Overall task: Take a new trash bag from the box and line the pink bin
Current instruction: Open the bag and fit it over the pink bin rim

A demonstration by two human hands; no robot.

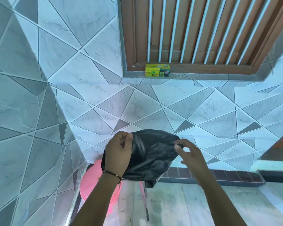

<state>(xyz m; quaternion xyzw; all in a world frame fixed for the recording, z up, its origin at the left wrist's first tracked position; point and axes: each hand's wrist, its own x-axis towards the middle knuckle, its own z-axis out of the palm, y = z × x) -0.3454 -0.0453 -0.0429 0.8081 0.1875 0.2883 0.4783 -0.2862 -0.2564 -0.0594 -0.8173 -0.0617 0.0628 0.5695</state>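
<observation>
Both forearms reach up from the bottom edge, and between the hands hangs a black trash bag [151, 154], held in the air above the floor. On its left edge the left hand [118, 152] has a closed grip: thumb and curled fingers pinch the plastic. At the bag's upper right corner the right hand [189, 154] pinches the edge with thumb and fingertip, its other fingers loosely spread and blurred. Below the left wrist, the pink bin [97, 180] stands on the floor in the corner of the tiled walls. Well apart, the yellow-green box [157, 70] sits on the window ledge.
</observation>
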